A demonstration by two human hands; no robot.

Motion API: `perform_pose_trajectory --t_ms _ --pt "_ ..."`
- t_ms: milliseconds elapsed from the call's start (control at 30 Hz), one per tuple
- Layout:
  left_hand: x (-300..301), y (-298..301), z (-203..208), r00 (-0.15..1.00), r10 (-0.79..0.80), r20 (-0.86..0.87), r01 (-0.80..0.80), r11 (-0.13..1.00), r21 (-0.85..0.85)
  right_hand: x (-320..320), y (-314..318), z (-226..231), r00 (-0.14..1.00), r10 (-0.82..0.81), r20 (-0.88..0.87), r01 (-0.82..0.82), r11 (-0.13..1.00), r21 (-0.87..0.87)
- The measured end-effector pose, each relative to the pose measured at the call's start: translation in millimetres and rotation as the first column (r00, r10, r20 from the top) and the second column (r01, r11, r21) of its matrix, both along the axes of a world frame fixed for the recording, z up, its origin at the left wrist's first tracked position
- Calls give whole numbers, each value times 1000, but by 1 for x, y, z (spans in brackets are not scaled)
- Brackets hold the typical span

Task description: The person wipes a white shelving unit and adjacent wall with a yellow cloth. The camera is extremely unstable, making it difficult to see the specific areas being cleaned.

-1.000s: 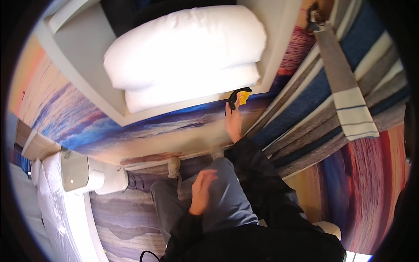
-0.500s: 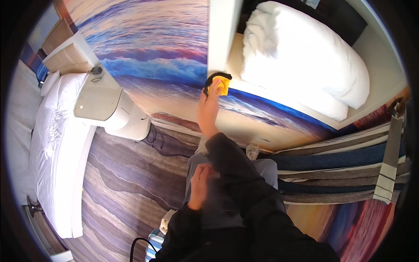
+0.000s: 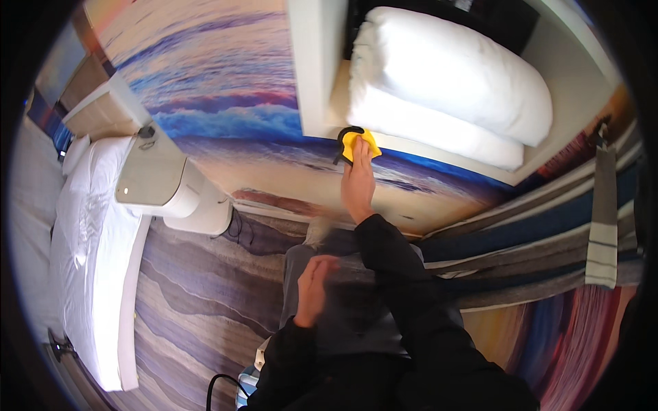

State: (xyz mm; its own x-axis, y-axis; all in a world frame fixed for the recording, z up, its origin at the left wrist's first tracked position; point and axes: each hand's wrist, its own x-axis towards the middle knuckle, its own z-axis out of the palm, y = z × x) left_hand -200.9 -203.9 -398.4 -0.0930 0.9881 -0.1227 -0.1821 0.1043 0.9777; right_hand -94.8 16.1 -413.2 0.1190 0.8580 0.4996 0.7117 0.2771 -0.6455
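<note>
A yellow cloth with a black side (image 3: pixel 359 146) is pressed by my right hand (image 3: pixel 358 185) against the lower edge of the white wall niche (image 3: pixel 445 152), where the frame meets the sea-patterned wall. My right fingers lie stretched over the cloth, and the black part curls out at its left. Lower down, in front of my lap, my left hand (image 3: pixel 312 291) holds nothing visible. Its fingers point away from me, loosely extended, with the tips a little blurred. A white rolled quilt (image 3: pixel 452 75) lies inside the niche, just beyond the cloth.
At the left stand a bed with white bedding (image 3: pixel 96 274) and a pale rounded cabinet (image 3: pixel 154 181) with a black cord (image 3: pixel 238 229) beside it. A striped curtain (image 3: pixel 534 236) hangs at the right, with a tie band (image 3: pixel 603 233). Wavy-patterned carpet (image 3: pixel 199 301) covers the floor.
My right hand and the cloth have moved right along the niche's lower edge, from near its left corner. My left hand stays in about the same place. The view has shifted slightly.
</note>
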Motion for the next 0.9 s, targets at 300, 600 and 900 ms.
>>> perform_pose_trajectory --t_ms 300,600,900 --pt "82 -1 4 963 -228 -141 224 974 -39 214 -33 39 827 102 553 -150 988 43" --pt "150 0 -6 896 -417 -152 410 909 -72 403 -70 32 705 -27 708 34 999 4" --pt "130 8 -13 920 -368 -134 357 929 -99 287 -34 2 840 113 530 -170 984 59"
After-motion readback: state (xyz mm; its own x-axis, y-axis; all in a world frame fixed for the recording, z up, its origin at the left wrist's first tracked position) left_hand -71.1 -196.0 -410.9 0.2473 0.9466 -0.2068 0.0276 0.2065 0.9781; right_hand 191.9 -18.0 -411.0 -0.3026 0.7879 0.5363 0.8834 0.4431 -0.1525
